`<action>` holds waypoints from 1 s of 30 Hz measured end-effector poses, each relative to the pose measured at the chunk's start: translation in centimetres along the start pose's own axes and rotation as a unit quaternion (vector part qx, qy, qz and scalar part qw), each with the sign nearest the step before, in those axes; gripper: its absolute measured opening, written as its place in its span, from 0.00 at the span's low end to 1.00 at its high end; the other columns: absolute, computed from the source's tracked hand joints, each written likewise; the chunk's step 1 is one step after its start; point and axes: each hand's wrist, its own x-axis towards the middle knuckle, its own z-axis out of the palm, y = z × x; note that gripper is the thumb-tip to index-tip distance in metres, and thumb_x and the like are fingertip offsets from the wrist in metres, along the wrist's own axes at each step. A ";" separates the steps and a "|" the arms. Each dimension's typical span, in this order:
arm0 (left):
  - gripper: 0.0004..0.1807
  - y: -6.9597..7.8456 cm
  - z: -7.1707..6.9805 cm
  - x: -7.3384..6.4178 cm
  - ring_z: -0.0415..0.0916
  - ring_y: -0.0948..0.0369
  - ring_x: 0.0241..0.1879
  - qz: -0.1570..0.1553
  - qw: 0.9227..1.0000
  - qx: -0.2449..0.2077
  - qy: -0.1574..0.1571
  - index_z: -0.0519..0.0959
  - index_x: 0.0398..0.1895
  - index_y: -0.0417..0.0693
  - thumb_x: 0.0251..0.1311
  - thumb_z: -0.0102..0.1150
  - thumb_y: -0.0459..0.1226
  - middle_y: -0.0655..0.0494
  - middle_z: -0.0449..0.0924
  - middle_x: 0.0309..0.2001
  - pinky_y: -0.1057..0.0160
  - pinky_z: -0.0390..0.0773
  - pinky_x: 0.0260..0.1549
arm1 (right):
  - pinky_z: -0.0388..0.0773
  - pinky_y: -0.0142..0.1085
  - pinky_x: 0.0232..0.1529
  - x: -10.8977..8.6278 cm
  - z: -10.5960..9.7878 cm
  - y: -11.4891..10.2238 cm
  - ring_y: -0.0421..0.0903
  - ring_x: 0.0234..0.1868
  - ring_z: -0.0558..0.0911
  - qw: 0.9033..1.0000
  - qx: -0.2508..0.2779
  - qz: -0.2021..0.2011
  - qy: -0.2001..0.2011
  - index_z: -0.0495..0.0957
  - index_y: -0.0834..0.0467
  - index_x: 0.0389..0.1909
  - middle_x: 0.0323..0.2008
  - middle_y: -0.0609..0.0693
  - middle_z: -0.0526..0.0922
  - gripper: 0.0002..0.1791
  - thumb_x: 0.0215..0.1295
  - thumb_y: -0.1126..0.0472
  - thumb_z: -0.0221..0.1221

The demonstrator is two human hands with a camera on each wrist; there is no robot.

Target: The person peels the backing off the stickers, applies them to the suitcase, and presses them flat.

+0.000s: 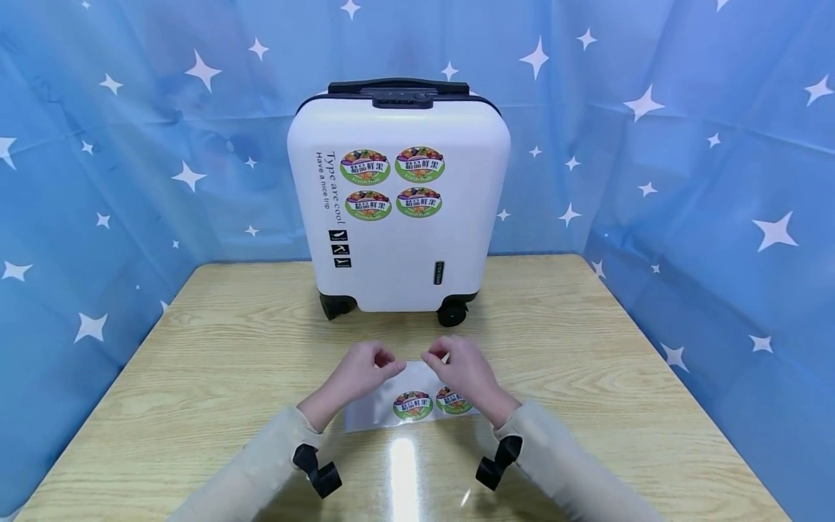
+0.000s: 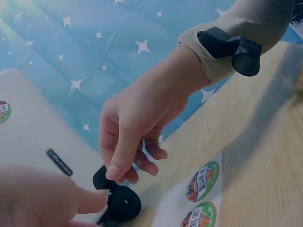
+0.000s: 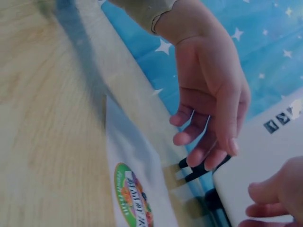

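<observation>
A white sheet lies on the table, bearing two oval fruit stickers side by side on its near half. Over the sheet's left part is my left hand, its fingers loosely bent with nothing visible between them. My right hand hangs above the right part, partly covering one sticker from the head camera. Its thumb points down beside loosely bent fingers, and no object shows in it. The two hands face each other with a small gap between the thumbs.
Behind the sheet a white suitcase stands upright on black wheels. Several matching oval stickers are on its front, next to printed lettering. A blue curtain with white stars surrounds the wooden table at the back and sides.
</observation>
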 end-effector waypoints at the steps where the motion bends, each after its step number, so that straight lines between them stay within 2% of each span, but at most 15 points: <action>1: 0.11 -0.1 0.0 -0.1 0.70 0.62 0.27 -0.001 1.000 0.001 -0.004 0.78 0.30 0.43 0.57 0.62 0.43 0.57 0.75 0.27 0.64 0.71 0.26 | 0.72 0.31 0.26 -0.1 0.0 0.0 0.38 0.26 0.73 1.000 0.002 0.001 -0.002 0.81 0.54 0.29 0.28 0.44 0.79 0.04 0.60 0.58 0.61; 6: 0.13 -0.8 0.2 -0.7 0.70 0.61 0.28 -0.007 1.000 0.020 -0.012 0.78 0.31 0.41 0.57 0.62 0.43 0.55 0.75 0.28 0.62 0.72 0.27 | 0.71 0.32 0.27 -0.6 0.3 0.2 0.38 0.27 0.72 0.999 -0.019 0.010 -0.027 0.80 0.52 0.28 0.28 0.43 0.77 0.04 0.60 0.56 0.62; 12: 0.23 -1.7 0.6 -1.7 0.75 0.54 0.37 -0.043 0.994 0.097 -0.028 0.79 0.41 0.35 0.54 0.64 0.47 0.45 0.78 0.40 0.55 0.75 0.35 | 0.72 0.35 0.29 -1.2 0.8 0.7 0.41 0.30 0.73 0.995 -0.054 0.009 -0.080 0.83 0.55 0.32 0.31 0.46 0.76 0.08 0.60 0.55 0.61; 17: 0.25 -1.8 1.1 -2.5 0.72 0.49 0.42 -0.046 0.984 0.174 0.000 0.79 0.42 0.36 0.48 0.69 0.48 0.43 0.76 0.42 0.53 0.75 0.35 | 0.74 0.41 0.35 -1.7 1.2 0.8 0.47 0.38 0.75 0.992 -0.065 -0.006 -0.107 0.83 0.58 0.35 0.36 0.50 0.77 0.10 0.60 0.55 0.61; 20: 0.27 -1.9 1.3 -2.9 0.70 0.48 0.42 -0.049 0.977 0.205 0.015 0.79 0.43 0.36 0.44 0.71 0.47 0.42 0.74 0.42 0.52 0.75 0.36 | 0.75 0.41 0.34 -2.1 1.3 0.8 0.47 0.37 0.76 0.991 -0.069 -0.005 -0.118 0.83 0.60 0.38 0.38 0.51 0.76 0.13 0.60 0.53 0.61; 24: 0.28 -2.3 1.6 -3.1 0.69 0.49 0.40 -0.048 0.972 0.229 0.021 0.79 0.39 0.33 0.40 0.74 0.47 0.40 0.73 0.40 0.53 0.74 0.35 | 0.75 0.38 0.33 -2.4 1.6 1.1 0.45 0.35 0.76 0.989 -0.076 -0.004 -0.124 0.82 0.61 0.40 0.38 0.50 0.76 0.16 0.60 0.52 0.61; 30: 0.28 -3.0 2.2 -3.5 0.66 0.49 0.40 -0.040 0.968 0.247 0.028 0.79 0.35 0.33 0.39 0.74 0.48 0.39 0.70 0.40 0.55 0.73 0.32 | 0.75 0.38 0.34 -2.6 2.0 1.3 0.45 0.36 0.76 0.990 -0.067 -0.009 -0.127 0.82 0.61 0.40 0.38 0.50 0.75 0.16 0.59 0.53 0.62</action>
